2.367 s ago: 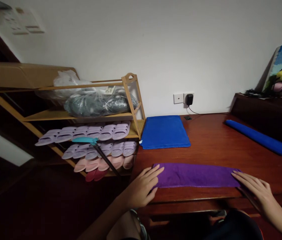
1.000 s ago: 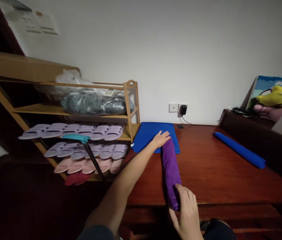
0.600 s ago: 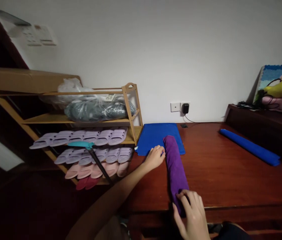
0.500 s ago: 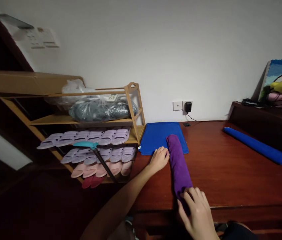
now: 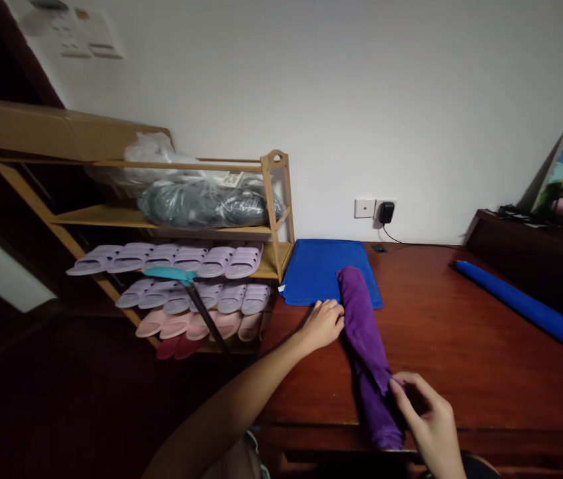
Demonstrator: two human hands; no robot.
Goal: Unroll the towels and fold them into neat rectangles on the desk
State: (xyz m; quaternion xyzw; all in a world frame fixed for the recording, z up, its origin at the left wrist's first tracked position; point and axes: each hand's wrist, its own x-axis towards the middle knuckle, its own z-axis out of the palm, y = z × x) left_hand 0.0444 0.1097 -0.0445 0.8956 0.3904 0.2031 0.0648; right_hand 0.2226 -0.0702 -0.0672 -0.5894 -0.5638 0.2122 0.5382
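A purple cloth (image 5: pixel 361 326), folded into a long narrow strip, lies across the wooden table, its near end hanging slightly over the front edge. My right hand (image 5: pixel 426 406) pinches a raised flap at the cloth's right side, close to the near end. At the left edge, farther up, my left hand (image 5: pixel 322 324) has its fingers curled against the cloth; its fingertips are partly hidden. The cloth's far end rests on a flat folded blue cloth (image 5: pixel 314 269) with a small white tag.
A rolled or folded blue cloth (image 5: pixel 521 303) lies on the table (image 5: pixel 446 332) at the right. Left of the table stands a wooden rack (image 5: pixel 281 219) with slippers (image 5: pixel 244 259) and bagged items. A teal-topped dark pole (image 5: pixel 206 316) leans before it. A black plug (image 5: pixel 386 212) sits in the wall.
My right hand has moved right, drawing the cloth's near edge into a raised flap and exposing the near end. My left hand has closed in on the left edge. The view has shifted slightly.
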